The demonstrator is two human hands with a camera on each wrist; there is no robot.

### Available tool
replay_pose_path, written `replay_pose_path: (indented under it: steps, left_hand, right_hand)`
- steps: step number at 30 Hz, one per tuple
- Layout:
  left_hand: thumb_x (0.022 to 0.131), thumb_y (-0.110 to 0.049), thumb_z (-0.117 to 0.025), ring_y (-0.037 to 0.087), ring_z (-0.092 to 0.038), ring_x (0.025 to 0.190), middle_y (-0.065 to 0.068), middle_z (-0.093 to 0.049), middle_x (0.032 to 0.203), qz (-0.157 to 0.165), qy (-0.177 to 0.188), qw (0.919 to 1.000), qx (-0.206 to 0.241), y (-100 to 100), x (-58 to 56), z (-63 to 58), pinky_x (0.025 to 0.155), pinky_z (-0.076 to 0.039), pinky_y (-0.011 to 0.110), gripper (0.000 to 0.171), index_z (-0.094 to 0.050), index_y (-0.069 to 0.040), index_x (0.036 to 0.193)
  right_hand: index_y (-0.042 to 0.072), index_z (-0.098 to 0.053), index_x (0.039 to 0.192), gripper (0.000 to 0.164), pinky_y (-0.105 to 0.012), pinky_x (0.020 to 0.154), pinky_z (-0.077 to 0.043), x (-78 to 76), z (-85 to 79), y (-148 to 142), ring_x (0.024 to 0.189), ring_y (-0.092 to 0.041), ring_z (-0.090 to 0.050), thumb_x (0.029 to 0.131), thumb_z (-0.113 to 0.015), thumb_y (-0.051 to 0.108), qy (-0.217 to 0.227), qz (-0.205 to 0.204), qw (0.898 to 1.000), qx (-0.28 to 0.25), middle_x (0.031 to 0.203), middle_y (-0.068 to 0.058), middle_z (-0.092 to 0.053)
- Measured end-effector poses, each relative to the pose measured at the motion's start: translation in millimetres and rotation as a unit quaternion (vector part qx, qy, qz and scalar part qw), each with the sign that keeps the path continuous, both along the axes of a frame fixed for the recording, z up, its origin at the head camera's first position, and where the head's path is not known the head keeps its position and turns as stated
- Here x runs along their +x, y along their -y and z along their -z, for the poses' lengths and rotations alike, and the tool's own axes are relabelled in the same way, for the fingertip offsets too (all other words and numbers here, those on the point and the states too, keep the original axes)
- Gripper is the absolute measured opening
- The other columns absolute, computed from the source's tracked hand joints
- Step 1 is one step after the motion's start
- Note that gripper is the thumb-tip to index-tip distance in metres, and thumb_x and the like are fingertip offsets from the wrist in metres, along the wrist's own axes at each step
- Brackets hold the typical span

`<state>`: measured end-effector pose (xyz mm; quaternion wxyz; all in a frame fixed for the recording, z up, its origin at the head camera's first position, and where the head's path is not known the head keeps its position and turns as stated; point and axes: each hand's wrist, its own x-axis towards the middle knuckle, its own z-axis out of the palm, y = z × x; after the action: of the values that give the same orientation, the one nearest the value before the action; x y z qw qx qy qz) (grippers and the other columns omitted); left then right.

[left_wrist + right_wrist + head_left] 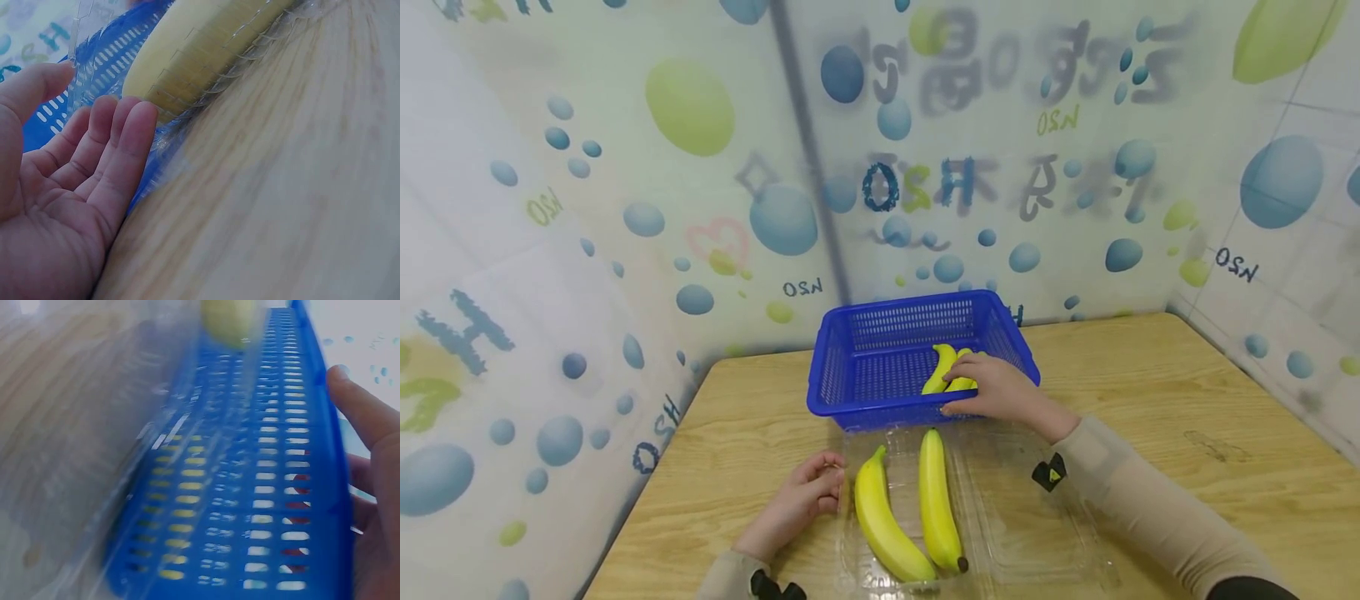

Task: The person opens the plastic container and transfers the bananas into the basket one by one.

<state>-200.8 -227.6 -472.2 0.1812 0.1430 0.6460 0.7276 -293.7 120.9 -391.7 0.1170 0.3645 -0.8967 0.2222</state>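
My right hand reaches over the front rim of a blue plastic basket. Its fingers touch yellow bananas inside, while the thumb stays outside the rim. These bananas are partly covered by the hand, so their number is unclear. In front of the basket lies an opened clear plastic clamshell box. Its left half holds two bananas, a curved left one and a straighter right one. My left hand rests its loosely bent fingers against the box's left edge, thumb apart.
The wooden table carries everything. Behind it and at both sides hang printed curtains with blue and green dots. The basket stands close to the back edge. The clamshell's right half lies under my right forearm.
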Motion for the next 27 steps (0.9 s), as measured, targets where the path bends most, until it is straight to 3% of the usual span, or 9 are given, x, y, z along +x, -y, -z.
replay_pose_path:
  steps: [5, 9, 12, 14, 17, 21, 27]
  left_hand:
    - [0.099, -0.011, -0.052, 0.011, -0.057, 0.074, 0.002, -0.055, 0.085, -0.008, 0.008, 0.9999, -0.008, -0.9, 0.4, 1.9, 0.067, -0.053, 0.025, 0.023, -0.044, 0.001, 0.116]
    - [0.099, -0.012, -0.053, 0.011, -0.057, 0.074, 0.002, -0.054, 0.086, -0.012, 0.009, 0.9998, -0.014, -1.1, 0.4, 3.5, 0.067, -0.053, 0.026, 0.023, -0.044, 0.0, 0.116]
    - [0.099, -0.013, -0.053, 0.011, -0.057, 0.075, 0.002, -0.054, 0.086, -0.012, 0.008, 0.9998, -0.015, -1.1, 0.3, 4.0, 0.067, -0.053, 0.026, 0.022, -0.045, -0.001, 0.116]
    - [0.099, -0.013, -0.052, 0.011, -0.057, 0.075, 0.002, -0.054, 0.086, -0.013, 0.008, 0.9998, -0.014, -0.9, 0.1, 4.2, 0.067, -0.053, 0.026, 0.021, -0.045, -0.001, 0.116]
    - [0.099, -0.013, -0.053, 0.011, -0.056, 0.074, 0.002, -0.054, 0.086, -0.016, 0.008, 0.9998, -0.012, -1.0, -0.1, 3.9, 0.067, -0.053, 0.026, 0.022, -0.045, -0.001, 0.116]
    - [0.099, -0.013, -0.053, 0.011, -0.056, 0.074, 0.002, -0.054, 0.086, -0.017, 0.009, 0.9998, -0.011, -1.0, -0.3, 2.8, 0.066, -0.053, 0.026, 0.025, -0.044, 0.001, 0.116]
    - [0.099, -0.012, -0.053, 0.011, -0.056, 0.074, 0.002, -0.054, 0.086, -0.014, 0.007, 0.9998, -0.012, -0.3, -0.5, 1.7, 0.067, -0.053, 0.026, 0.025, -0.044, 0.003, 0.117]
  right_hand:
    - [0.014, -0.068, 0.117, 0.051, -0.04, 0.084, -0.052, 10.4, -8.9, 3.1, 0.102, -0.02, -0.06, 0.08, -0.074, 0.049, -0.055, -0.042, 0.997, -0.017, 0.115, -0.002, -0.063]
    - [0.013, -0.07, 0.113, 0.046, -0.041, 0.087, -0.05, 21.2, -15.7, 9.2, 0.105, -0.022, -0.059, 0.077, -0.081, 0.038, -0.12, -0.095, 0.988, -0.029, 0.116, -0.004, -0.063]
    - [0.013, -0.069, 0.114, 0.044, -0.04, 0.09, -0.049, 29.6, -19.7, 13.5, 0.108, -0.023, -0.058, 0.078, -0.081, 0.035, -0.139, -0.141, 0.98, -0.008, 0.118, -0.005, -0.063]
    - [0.012, -0.067, 0.117, 0.045, -0.041, 0.093, -0.048, 36.7, -23.1, 16.4, 0.112, -0.024, -0.056, 0.079, -0.08, 0.033, -0.115, -0.178, 0.977, 0.017, 0.122, -0.008, -0.061]
    - [0.015, -0.064, 0.123, 0.048, -0.04, 0.098, -0.045, 47.6, -25.5, 21.3, 0.121, -0.024, -0.052, 0.081, -0.079, 0.031, -0.04, -0.218, 0.973, 0.069, 0.132, -0.008, -0.056]
    - [0.019, -0.062, 0.127, 0.049, -0.036, 0.103, -0.041, 59.1, -24.9, 31.8, 0.128, -0.021, -0.046, 0.081, -0.079, 0.027, 0.056, -0.235, 0.962, 0.123, 0.139, -0.004, -0.051]
    - [0.021, -0.066, 0.124, 0.048, -0.03, 0.104, -0.039, 64.9, -18.7, 45.5, 0.128, -0.015, -0.045, 0.079, -0.075, 0.009, 0.121, -0.257, 0.947, 0.153, 0.136, 0.002, -0.054]
